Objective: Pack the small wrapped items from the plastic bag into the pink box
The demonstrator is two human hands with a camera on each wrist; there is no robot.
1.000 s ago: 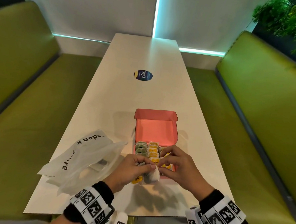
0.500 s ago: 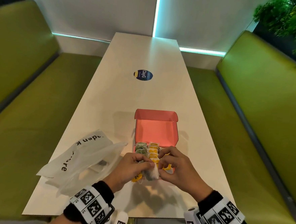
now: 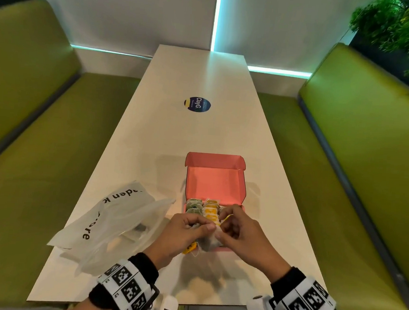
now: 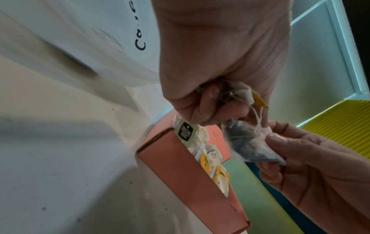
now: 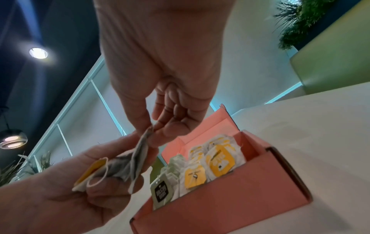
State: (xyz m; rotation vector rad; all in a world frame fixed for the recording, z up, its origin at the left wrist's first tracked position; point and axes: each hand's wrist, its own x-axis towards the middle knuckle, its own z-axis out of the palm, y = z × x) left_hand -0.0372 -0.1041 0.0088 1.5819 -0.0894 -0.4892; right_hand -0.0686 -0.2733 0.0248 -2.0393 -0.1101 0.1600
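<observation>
Mid-pack: left hand clenched on several tea bags, right hand pinching one tea bag — probably freeing tangled strings. Next: slot into pink box, 12 o'clock.

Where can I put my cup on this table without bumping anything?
Beyond the pink box, around the round sticker, the table is bare. Near you it's crowded: plastic bag, both hands.
</observation>
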